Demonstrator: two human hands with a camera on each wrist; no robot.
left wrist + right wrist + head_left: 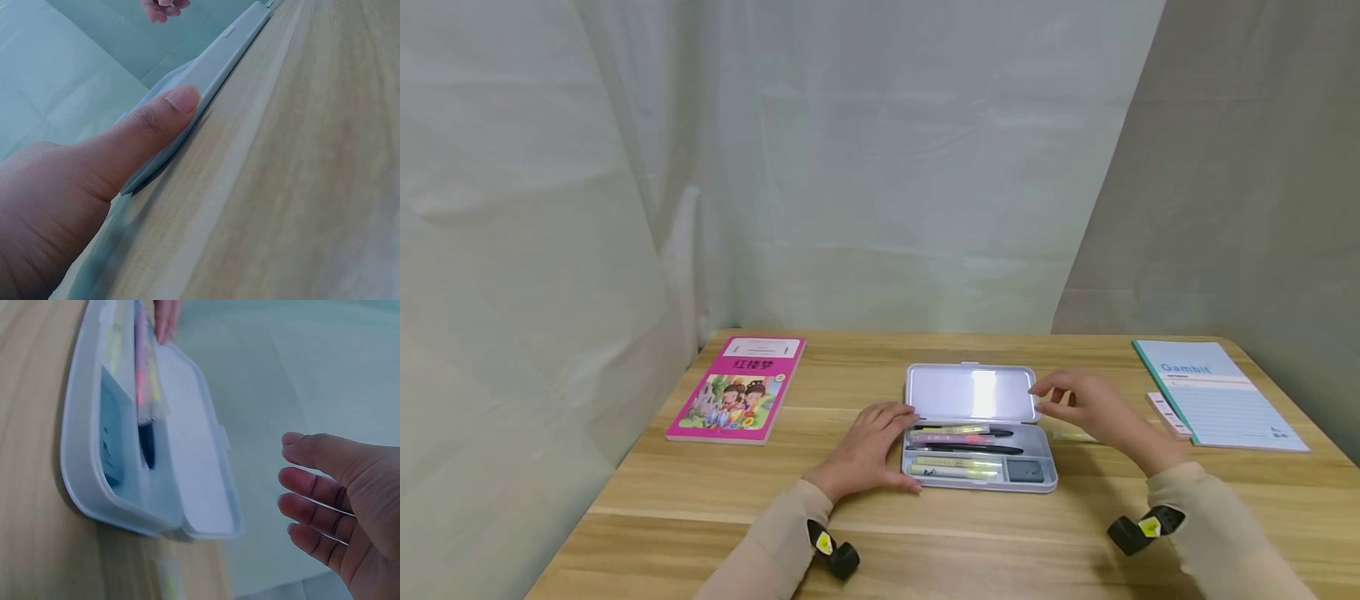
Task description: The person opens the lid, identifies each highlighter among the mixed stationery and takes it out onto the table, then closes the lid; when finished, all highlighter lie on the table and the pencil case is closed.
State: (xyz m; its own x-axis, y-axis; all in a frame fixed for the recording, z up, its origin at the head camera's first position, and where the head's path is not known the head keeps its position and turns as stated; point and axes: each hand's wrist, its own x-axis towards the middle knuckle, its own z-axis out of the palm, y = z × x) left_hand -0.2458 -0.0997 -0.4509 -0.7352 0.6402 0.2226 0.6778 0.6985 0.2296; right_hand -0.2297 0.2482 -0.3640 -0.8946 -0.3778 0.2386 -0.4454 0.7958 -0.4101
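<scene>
A white pencil case [979, 488] lies unfolded on the table, its lid [955, 393] tipped back toward the curtain. Several pens and markers [955, 448] fill its trays, and a dark grey eraser-like block [1025, 471] occupies the front right compartment. My left hand [868, 446] holds the case's left end, thumb against the front wall and fingertips by the hinge. Beside the lid's right edge hovers my right hand [1086, 408], loosely bent fingers apart from the lid in the right wrist view [350, 506] and nothing between them.
A yellowish pen [1072, 436] lies right of the case, partly behind the right hand. At the left is a pink book [737, 390]. A notebook [1225, 396] covers part of a small white box [1168, 414] at the right. Pale curtains [880, 167] hang behind the table.
</scene>
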